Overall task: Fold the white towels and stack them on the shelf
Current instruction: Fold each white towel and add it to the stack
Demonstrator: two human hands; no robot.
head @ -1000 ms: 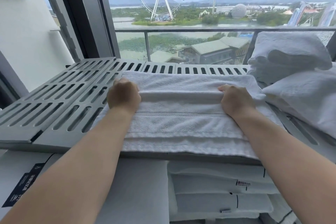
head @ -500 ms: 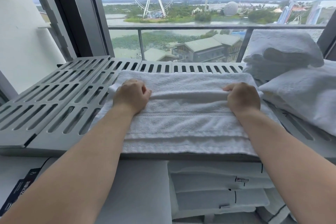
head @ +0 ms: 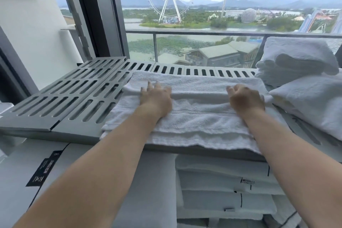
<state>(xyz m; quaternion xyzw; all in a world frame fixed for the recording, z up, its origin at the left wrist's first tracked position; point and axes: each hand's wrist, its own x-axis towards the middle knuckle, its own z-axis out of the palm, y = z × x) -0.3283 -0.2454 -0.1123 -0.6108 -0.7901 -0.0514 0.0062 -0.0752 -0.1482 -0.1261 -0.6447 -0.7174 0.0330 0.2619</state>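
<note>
A folded white towel (head: 199,116) lies flat across the grey slotted shelf (head: 74,102), with a ridge running left to right along its middle. My left hand (head: 155,98) rests on the towel's left part, fingers stretched forward over the ridge. My right hand (head: 246,100) lies on the right part, fingers loosely bent and reaching onto the ridge. Neither hand grips the cloth. A stack of folded white towels (head: 296,61) stands at the shelf's right end.
A white pillow (head: 311,103) leans at the right, beside the towel. Under the shelf lie folded white linens (head: 227,190) with labels and a large white bundle (head: 111,190). Behind the shelf is a window with a railing (head: 185,32). A white wall stands left.
Both hands have uncurled from fists gripping the towel's ridge to fingers spread on the cloth. The left hand shifted slightly forward.
</note>
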